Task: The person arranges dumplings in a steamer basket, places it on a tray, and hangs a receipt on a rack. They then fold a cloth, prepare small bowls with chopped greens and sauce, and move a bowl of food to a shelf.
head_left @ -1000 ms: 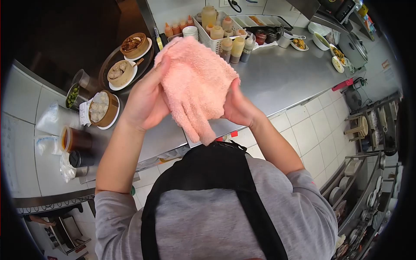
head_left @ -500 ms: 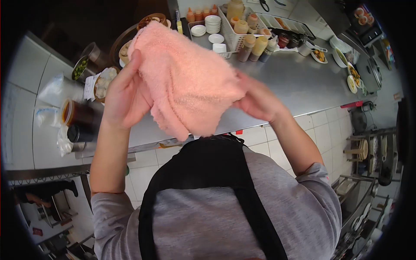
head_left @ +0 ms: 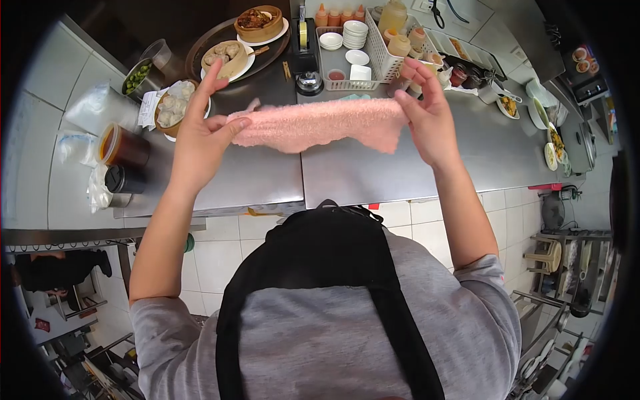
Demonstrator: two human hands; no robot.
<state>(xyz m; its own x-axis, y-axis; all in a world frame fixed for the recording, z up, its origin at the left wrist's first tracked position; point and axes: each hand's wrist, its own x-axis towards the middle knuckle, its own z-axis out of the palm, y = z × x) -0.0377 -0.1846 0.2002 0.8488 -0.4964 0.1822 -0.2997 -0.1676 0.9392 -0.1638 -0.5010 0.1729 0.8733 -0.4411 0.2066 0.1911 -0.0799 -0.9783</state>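
A fluffy pink cloth (head_left: 320, 123) is stretched between my two hands above the steel counter (head_left: 253, 177), seen nearly edge-on with its lower edge hanging loose. My left hand (head_left: 207, 137) pinches its left end between thumb and fingers. At the other end, my right hand (head_left: 427, 117) pinches a corner, thumb against index finger, with the other fingers raised. Behind the cloth stand a tape dispenser (head_left: 303, 47) and a silver call bell (head_left: 309, 83).
Left are bamboo baskets of dumplings (head_left: 175, 110), a round tray (head_left: 200, 50) and a tub of dark sauce (head_left: 120, 145). Sauce bottles fill a white basket (head_left: 387, 57) at the back. Small plates of food (head_left: 508, 107) stand right. Another person (head_left: 60, 270) is at the lower left.
The cloth went from bunched and raised near my face to pulled taut, lower and flatter. My hands moved apart, my right hand going up and right, uncovering the tray and tape dispenser.
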